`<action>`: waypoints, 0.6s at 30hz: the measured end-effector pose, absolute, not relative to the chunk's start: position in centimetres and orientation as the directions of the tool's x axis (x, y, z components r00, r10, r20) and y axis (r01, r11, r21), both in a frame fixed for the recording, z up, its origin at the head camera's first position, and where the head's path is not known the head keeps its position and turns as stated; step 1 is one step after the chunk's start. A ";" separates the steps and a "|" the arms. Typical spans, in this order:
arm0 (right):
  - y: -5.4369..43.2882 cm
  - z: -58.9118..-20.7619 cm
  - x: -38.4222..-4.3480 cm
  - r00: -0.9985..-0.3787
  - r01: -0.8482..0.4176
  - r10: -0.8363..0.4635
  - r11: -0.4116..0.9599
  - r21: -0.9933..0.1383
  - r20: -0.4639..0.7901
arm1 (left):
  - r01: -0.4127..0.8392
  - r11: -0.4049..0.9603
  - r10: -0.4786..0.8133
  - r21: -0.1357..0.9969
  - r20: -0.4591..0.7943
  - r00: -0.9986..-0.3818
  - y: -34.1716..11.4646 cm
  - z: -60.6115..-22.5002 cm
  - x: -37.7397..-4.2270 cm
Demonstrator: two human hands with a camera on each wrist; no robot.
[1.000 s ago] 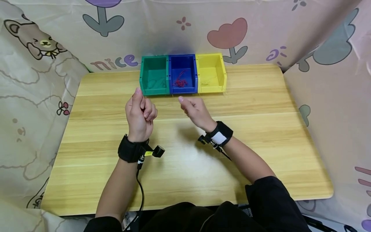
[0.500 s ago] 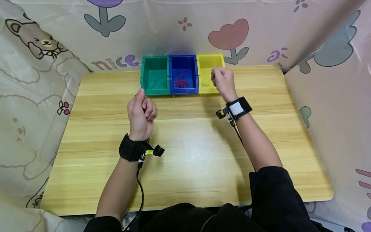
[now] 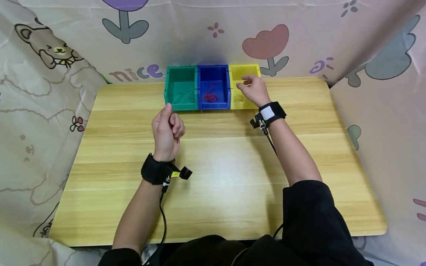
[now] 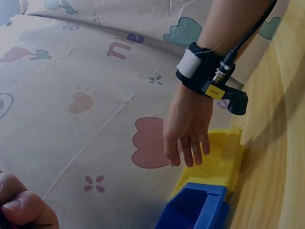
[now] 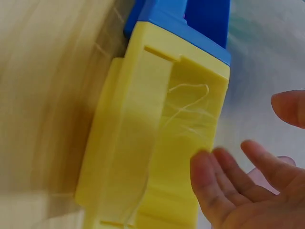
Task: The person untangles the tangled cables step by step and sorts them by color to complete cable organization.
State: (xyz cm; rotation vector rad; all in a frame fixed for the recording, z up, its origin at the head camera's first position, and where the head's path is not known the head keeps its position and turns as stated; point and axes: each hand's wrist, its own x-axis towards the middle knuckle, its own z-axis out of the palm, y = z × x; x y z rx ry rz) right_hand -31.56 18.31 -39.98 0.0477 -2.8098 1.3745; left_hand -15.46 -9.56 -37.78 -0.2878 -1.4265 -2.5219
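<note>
My right hand (image 3: 255, 89) hovers over the yellow bin (image 5: 138, 119), thumb apart from the other fingers and nothing between them. Thin pale thread (image 5: 190, 98) lies inside that bin. To its left, the blue bin (image 3: 229, 99) contains a tangle of red thread (image 3: 210, 97). The green bin (image 3: 181, 107) has fine green strands (image 3: 183, 97) at its bottom. In front of it my left hand (image 3: 168, 129) stays curled with the thumb up. A small dark red thing (image 4: 4, 209) shows at its fingers in the left wrist view, mostly hidden by them.
The three bins stand side by side at the back of the wooden table (image 3: 226, 184), against a patterned curtain (image 3: 186, 37). Both wrists wear black straps with cameras (image 3: 185, 173), and cables run down from them.
My right hand has moved right and away from me, from in front of the blue bin to over the yellow one, and its fingers have spread. The left hand has kept its curl.
</note>
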 end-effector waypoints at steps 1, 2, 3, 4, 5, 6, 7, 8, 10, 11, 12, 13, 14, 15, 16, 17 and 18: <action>18.3 -40.1 -31.4 -0.999 -0.033 -0.022 0.610 -0.792 0.024 | 0.289 -0.498 -0.104 0.818 0.274 -0.956 -9.5 -37.8 -15.5; 18.3 -40.1 -31.3 -1.000 -0.028 -0.021 0.607 -0.795 0.019 | 0.285 -0.496 -0.104 0.821 0.269 -0.957 -9.5 -37.8 -15.6; 18.3 -40.1 -31.1 -1.000 -0.025 -0.020 0.598 -0.801 0.016 | 0.281 -0.495 -0.104 0.822 0.265 -0.959 -9.5 -37.8 -15.7; 18.3 -40.1 -30.8 -1.000 -0.027 -0.019 0.587 -0.809 0.019 | 0.279 -0.493 -0.103 0.824 0.263 -0.959 -9.4 -37.9 -15.7; 18.3 -40.1 -30.4 -0.999 -0.037 -0.023 0.574 -0.818 0.029 | 0.278 -0.491 -0.103 0.826 0.262 -0.960 -9.3 -37.9 -15.8; 18.1 -40.1 -30.0 -0.999 -0.051 -0.029 0.554 -0.831 0.042 | 0.278 -0.487 -0.102 0.828 0.262 -0.960 -9.2 -37.9 -15.8; 17.9 -39.9 -29.6 -0.998 -0.063 -0.037 0.528 -0.847 0.051 | 0.280 -0.483 -0.102 0.829 0.265 -0.959 -9.0 -37.9 -15.9; 17.6 -39.8 -29.0 -0.997 -0.073 -0.047 0.499 -0.863 0.057 | 0.285 -0.477 -0.104 0.831 0.268 -0.958 -8.9 -37.9 -16.0; 16.9 -39.3 -27.9 -0.995 -0.091 -0.072 0.405 -0.910 0.068 | 0.313 -0.453 -0.116 0.835 0.293 -0.949 -8.4 -37.8 -16.2; 16.4 -39.1 -27.2 -0.994 -0.093 -0.091 0.339 -0.936 0.066 | 0.334 -0.432 -0.120 0.838 0.313 -0.942 -8.1 -37.7 -16.3; 15.8 -38.7 -26.5 -0.991 -0.094 -0.117 0.266 -0.959 0.065 | 0.365 -0.397 -0.121 0.842 0.346 -0.930 -7.7 -37.6 -16.5; 15.3 -38.4 -25.8 -0.987 -0.081 -0.149 0.188 -0.979 0.053 | 0.404 -0.345 -0.121 0.847 0.387 -0.914 -7.3 -37.4 -16.8; 14.7 -38.2 -25.0 -0.980 -0.068 -0.191 0.104 -0.992 0.048 | 0.447 -0.282 -0.117 0.849 0.432 -0.894 -6.9 -37.3 -17.0; 14.1 -37.9 -24.3 -0.970 -0.045 -0.238 0.019 -0.999 0.039 | 0.497 -0.207 -0.104 0.843 0.486 -0.868 -6.4 -37.2 -17.3; 13.5 -37.6 -23.6 -0.955 -0.012 -0.294 -0.063 -0.998 0.030 | 0.547 -0.120 -0.088 0.829 0.540 -0.837 -6.0 -37.0 -17.5; 12.8 -37.5 -22.9 -0.936 0.019 -0.352 -0.137 -0.990 0.031 | 0.598 -0.023 -0.063 0.801 0.596 -0.800 -5.5 -36.8 -17.7; 12.2 -37.3 -22.2 -0.913 0.062 -0.406 -0.205 -0.977 0.027 | 0.649 0.067 -0.035 0.758 0.652 -0.758 -5.0 -36.7 -17.9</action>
